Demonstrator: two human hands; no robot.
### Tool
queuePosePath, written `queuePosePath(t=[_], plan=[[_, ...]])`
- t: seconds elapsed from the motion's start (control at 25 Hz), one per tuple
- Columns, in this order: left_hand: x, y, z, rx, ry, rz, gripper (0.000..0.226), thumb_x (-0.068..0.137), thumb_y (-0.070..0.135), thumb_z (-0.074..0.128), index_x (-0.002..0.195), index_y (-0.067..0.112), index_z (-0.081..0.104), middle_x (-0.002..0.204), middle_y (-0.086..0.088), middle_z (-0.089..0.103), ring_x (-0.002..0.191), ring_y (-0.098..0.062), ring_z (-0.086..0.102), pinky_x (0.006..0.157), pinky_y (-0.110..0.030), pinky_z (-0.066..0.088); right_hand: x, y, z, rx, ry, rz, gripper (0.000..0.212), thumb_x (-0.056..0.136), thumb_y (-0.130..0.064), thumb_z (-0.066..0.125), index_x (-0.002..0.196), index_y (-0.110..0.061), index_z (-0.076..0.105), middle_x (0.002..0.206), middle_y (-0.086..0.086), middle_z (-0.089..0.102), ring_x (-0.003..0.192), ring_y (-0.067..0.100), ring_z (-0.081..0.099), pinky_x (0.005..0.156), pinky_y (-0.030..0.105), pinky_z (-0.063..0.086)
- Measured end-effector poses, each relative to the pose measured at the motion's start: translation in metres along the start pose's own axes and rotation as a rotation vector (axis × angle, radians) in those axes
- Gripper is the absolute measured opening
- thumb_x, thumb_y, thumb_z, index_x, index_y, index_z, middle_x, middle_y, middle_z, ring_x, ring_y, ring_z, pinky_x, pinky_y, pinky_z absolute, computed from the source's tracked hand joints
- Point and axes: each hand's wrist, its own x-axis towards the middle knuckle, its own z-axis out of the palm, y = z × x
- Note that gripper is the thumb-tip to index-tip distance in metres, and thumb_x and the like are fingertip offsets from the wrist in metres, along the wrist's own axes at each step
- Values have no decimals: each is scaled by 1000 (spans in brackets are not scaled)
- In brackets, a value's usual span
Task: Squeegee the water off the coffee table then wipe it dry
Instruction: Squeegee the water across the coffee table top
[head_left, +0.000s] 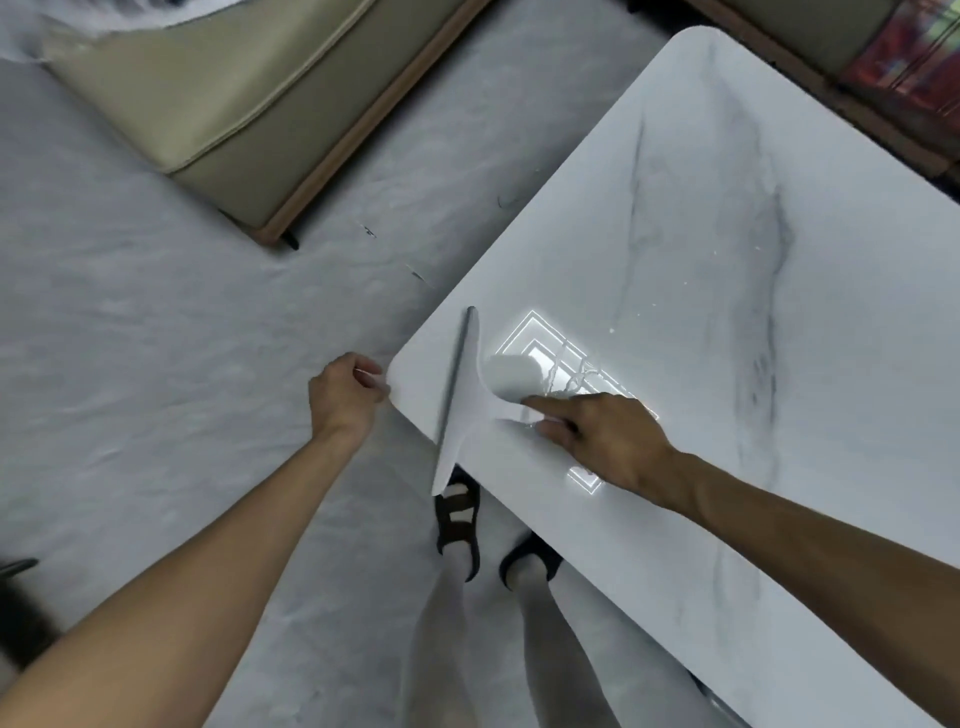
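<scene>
At the far left, just off the table's corner, the left hand (345, 397) is held with fingers curled; something pale shows at the fingertips, but whether anything is gripped cannot be told. Beside it the squeegee (467, 410) is set on the near-left end of the table (701, 234), its grey blade (458, 374) laid across the corner so that the lower tip overhangs the near edge. The white handle is gripped by the right hand (602, 441) — index finger stretched along it, the other fingers curled beneath. The squeegee step is judged to be in hand, with a stroke aimed at the left end; drying is not yet begun, and no cloth can be made out for certain. Water (574, 376) is seen as thin trails and beads in the bright reflection behind the blade, with a few drops further right, so more strokes are probably called for — blade flat, pressed evenly, water driven over the edge. The top is glossy white marble with grey veins.
</scene>
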Motion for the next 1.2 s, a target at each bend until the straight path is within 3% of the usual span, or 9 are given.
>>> queuePosePath(t=[0.12, 0.24, 0.32, 0.44, 0.56, 0.68, 0.8, 0.96, 1.2], plan=[[-1, -24, -5, -12, 41, -15, 13, 79, 0, 68, 82, 11, 72, 84, -7, 72, 78, -19, 65, 82, -27, 54, 55, -59, 37, -22, -79, -75, 38, 99, -52, 31, 137, -53, 40, 119, -3, 68, 107, 27, 62, 82, 34, 46], [-1, -36, 2, 2, 25, -19, 18, 92, 11, 53, 93, 15, 71, 81, -6, 73, 81, -24, 67, 79, -33, 56, 65, -61, 48, -122, -70, -68, 40, 101, -47, 31, 139, -48, 41, 118, 2, 67, 103, 29, 63, 77, 35, 44], [-2, -37, 10, 38, -30, 3, 24, 97, 16, 44, 106, 16, 66, 86, -5, 72, 85, -23, 65, 71, -28, 53, 45, -40, 47, -103, -69, -41, 39, 101, -46, 30, 138, -53, 37, 120, 0, 67, 102, 28, 63, 77, 35, 45], [-6, -30, 24, 34, -156, 65, 22, 90, 8, 59, 108, 19, 63, 89, -1, 65, 75, -12, 60, 58, -16, 43, -3, 6, 28, -26, -28, 76, 38, 100, -48, 28, 134, -66, 30, 117, -14, 67, 96, 22, 65, 75, 32, 47], [-10, -19, 31, 23, -253, 112, 22, 79, -1, 72, 86, 19, 67, 81, -1, 66, 76, -12, 63, 67, -13, 45, -53, 50, 2, -42, 26, 269, 35, 98, -54, 29, 128, -73, 30, 86, -19, 69, 76, 17, 64, 63, 30, 42], [-13, -8, 34, 31, -290, 94, 13, 88, 11, 63, 77, 15, 68, 82, -8, 70, 82, -23, 67, 78, -28, 55, -84, 71, -15, -55, 44, 355, 32, 97, -55, 30, 124, -73, 28, 88, -14, 70, 79, 20, 65, 64, 31, 44], [-19, 5, 40, 203, -176, 173, 28, 98, 23, 41, 94, 15, 67, 93, -10, 73, 86, -26, 65, 83, -40, 54, -62, 48, -6, 16, 19, 193, 40, 99, -43, 38, 128, -70, 34, 107, -12, 69, 95, 21, 64, 72, 30, 44], [-28, 6, 52, 362, -200, 275, 49, 94, 7, 39, 143, 13, 39, 145, -8, 46, 131, -27, 45, 105, -41, 41, -6, -13, 37, 27, -111, 29, 39, 100, -44, 33, 136, -54, 41, 129, -8, 61, 115, 22, 57, 83, 32, 39], [-60, 4, 93, 359, -363, 309, 62, 91, 1, 44, 148, 9, 23, 157, -9, 24, 143, -23, 26, 115, -36, 28, -50, 51, 39, -26, -102, 244, 38, 95, -62, 33, 126, -54, 54, 117, -5, 68, 106, 24, 63, 83, 33, 44]])
